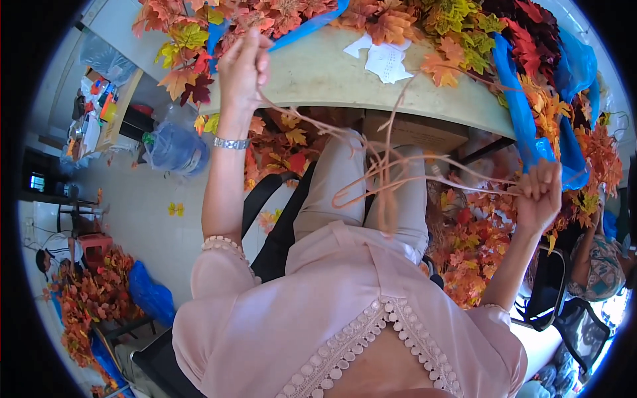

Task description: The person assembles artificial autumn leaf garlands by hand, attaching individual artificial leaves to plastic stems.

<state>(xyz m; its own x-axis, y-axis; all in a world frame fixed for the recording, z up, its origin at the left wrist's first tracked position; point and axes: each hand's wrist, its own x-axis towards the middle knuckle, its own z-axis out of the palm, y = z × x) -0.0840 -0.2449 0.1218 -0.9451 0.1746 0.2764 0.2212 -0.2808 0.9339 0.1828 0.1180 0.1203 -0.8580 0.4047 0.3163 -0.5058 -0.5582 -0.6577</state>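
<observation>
A tangle of thin brown artificial vine stems [383, 166] hangs loosely between my hands, over my lap. My left hand [243, 69], with a metal watch at the wrist, is raised by the table's near edge. Its fingers are closed on one end of the vine, which comes out below the palm. Farther right and lower, my right hand [539, 194] is closed round the other end of the strands. Orange-pink artificial maple leaves [282, 18] lie just beyond my left hand. A blue plastic bag [527, 126] hangs over the table edge beside my right hand.
Across the pale table [318, 76] lie heaps of artificial leaves and a crumpled white paper [383, 58]. More leaves [471, 259] fill the space right of my legs. A water jug [178, 147] stands at left. Another person [600, 265] sits at far right.
</observation>
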